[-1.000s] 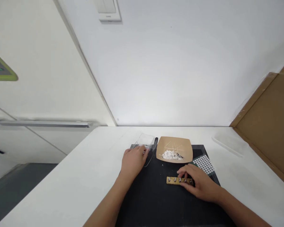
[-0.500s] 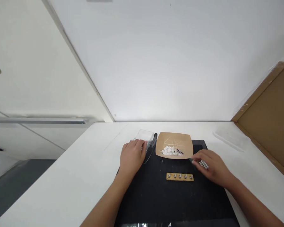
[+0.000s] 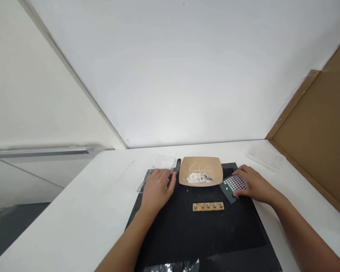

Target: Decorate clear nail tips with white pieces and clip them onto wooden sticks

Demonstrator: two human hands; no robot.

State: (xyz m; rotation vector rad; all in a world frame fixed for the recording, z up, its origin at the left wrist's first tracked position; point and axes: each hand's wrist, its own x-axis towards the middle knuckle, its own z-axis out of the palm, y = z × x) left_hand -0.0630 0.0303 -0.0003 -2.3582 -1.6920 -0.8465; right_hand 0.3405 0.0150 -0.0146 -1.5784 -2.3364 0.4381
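Observation:
My right hand [image 3: 251,184] grips the right part of a dark green sheet of round white dots [image 3: 235,184], its thumb on the near edge and its fingers on the far edge. My left hand [image 3: 158,184] is curled over the back left of the black mat [image 3: 187,230], beside a clear plastic box [image 3: 166,161]. A small greyish bit shows under its fingertips, too hidden to name. Between my hands stands a brown paper tray [image 3: 201,163] with white scraps and thin sticks in it. In front lies a tan strip [image 3: 208,206] bearing several small metallic pieces.
A black rod-like handle [image 3: 178,164] lies left of the tray. Clear plastic edges poke out beside my left hand. A clear plastic lid [image 3: 262,156] lies on the white table [image 3: 102,211] at back right. Brown cardboard [image 3: 317,124] stands along the right side.
My right hand has moved the dotted sheet out from the tray's edge, so more of it shows. My left hand stays by the plastic box. The camera view has shifted slightly.

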